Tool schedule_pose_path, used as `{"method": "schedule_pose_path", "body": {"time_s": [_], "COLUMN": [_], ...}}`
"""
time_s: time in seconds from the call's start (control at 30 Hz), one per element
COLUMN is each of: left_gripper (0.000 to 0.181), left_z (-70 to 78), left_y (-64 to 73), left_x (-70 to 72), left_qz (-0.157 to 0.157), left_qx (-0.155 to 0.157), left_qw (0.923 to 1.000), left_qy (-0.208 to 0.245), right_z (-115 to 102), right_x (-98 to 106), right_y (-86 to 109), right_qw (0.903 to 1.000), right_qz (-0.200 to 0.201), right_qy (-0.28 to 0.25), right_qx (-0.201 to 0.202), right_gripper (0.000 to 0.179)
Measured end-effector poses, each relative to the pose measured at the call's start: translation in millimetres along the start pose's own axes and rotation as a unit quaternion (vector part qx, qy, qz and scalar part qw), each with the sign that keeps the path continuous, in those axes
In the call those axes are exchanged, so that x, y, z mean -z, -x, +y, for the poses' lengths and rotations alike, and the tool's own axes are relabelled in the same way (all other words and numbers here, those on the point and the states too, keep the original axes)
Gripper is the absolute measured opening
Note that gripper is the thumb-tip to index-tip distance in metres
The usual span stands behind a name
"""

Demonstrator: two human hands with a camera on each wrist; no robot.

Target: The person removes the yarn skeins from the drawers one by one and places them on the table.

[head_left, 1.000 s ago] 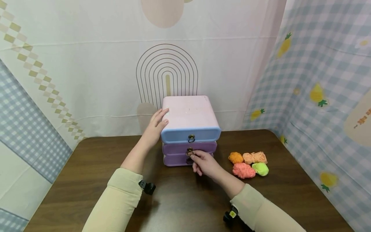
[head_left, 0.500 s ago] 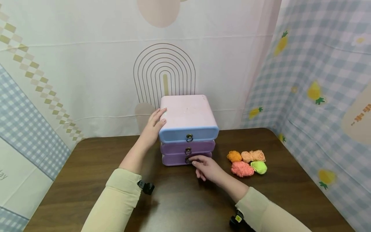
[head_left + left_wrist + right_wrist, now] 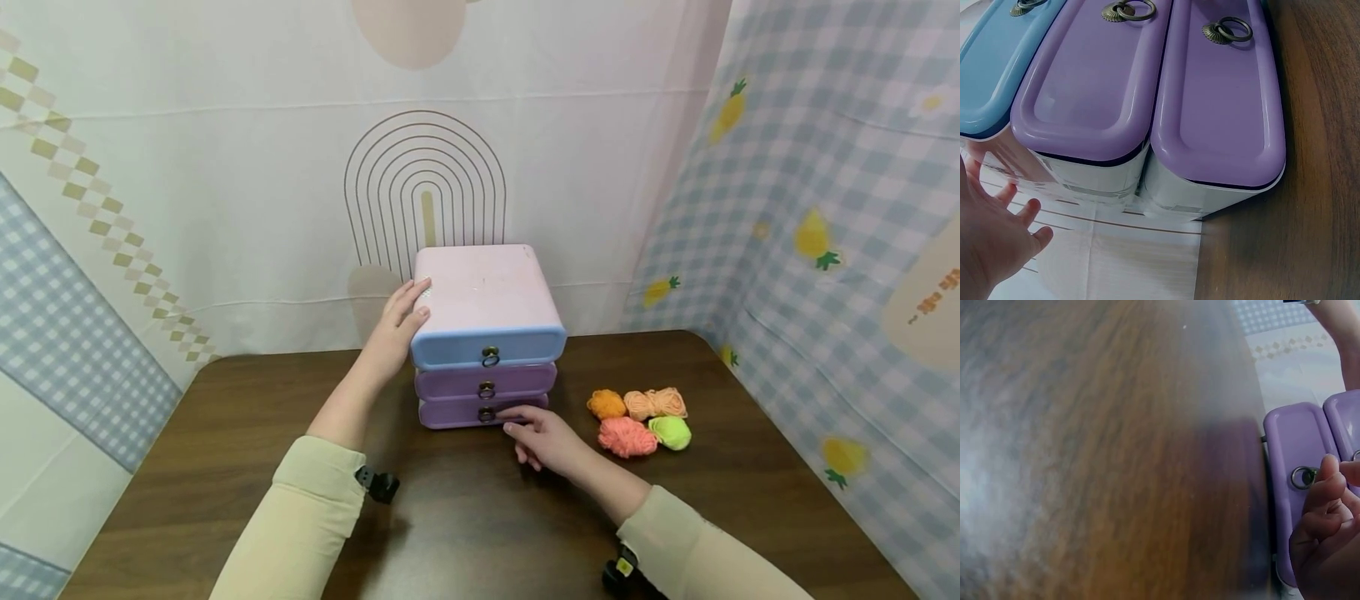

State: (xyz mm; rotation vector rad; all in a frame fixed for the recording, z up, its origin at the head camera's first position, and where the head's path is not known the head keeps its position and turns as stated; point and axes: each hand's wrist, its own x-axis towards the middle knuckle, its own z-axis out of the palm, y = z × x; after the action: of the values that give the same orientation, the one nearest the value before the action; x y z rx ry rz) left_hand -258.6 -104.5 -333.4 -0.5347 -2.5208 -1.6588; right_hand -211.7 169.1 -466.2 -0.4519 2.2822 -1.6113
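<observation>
A three-drawer cabinet with a pale pink top (image 3: pixel 483 287) stands on the table, its upper drawer (image 3: pixel 450 352) blue, its middle drawer (image 3: pixel 450 383) and bottom drawer (image 3: pixel 450 415) purple. All three fronts are flush in their slots, each with a bronze ring pull. My left hand (image 3: pixel 393 329) rests with spread fingers on the cabinet's upper left side. My right hand (image 3: pixel 551 440) is at the lower right front, its index finger reaching beside the bottom ring pull (image 3: pixel 486 413). In the right wrist view that ring (image 3: pixel 1302 477) hangs free, right by the loosely bent fingers (image 3: pixel 1325 494).
To the cabinet's right lie bundles of yarn: orange (image 3: pixel 607 404), peach (image 3: pixel 656 403), coral (image 3: pixel 627 437) and lime green (image 3: pixel 670 433). A patterned cloth (image 3: pixel 247 208) hangs behind the dark wooden table (image 3: pixel 450 517), and a blue checked cloth (image 3: pixel 787 267) closes the right side.
My right hand has let go of the middle drawer's ring, moved down to the bottom ring pull, then drawn slightly right. My left hand stays on the cabinet.
</observation>
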Motion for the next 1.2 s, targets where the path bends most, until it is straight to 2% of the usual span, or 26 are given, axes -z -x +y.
{"method": "schedule_pose_path", "body": {"time_s": [0.37,0.57,0.9,1.2], "left_gripper": [0.053,0.053,0.053,0.053], "left_z": [-2.8,-3.9,-1.1,-1.5], "left_y": [-0.9,-0.8,-0.6,-1.3], "left_x": [-0.4,-0.5,-0.3,0.2], "left_qz": [0.004,0.004,0.001,-0.001], "left_qx": [0.001,0.002,-0.001,0.002], "left_qw": [0.9999,0.9999,0.9999,0.9999], "left_qy": [0.011,0.015,0.013,0.015], "right_z": [9.4,9.2,6.9,4.8], "right_x": [-3.7,-8.8,-16.9,-23.7], "right_y": [-8.6,-12.1,-16.5,-22.6], "right_qw": [0.9989,0.9993,0.9976,0.9972], "right_qz": [-0.002,-0.01,-0.021,-0.032], "right_qy": [0.04,0.022,-0.013,-0.018], "right_qx": [-0.023,-0.028,-0.064,-0.065], "right_gripper": [0.032,0.034,0.033,0.034]}}
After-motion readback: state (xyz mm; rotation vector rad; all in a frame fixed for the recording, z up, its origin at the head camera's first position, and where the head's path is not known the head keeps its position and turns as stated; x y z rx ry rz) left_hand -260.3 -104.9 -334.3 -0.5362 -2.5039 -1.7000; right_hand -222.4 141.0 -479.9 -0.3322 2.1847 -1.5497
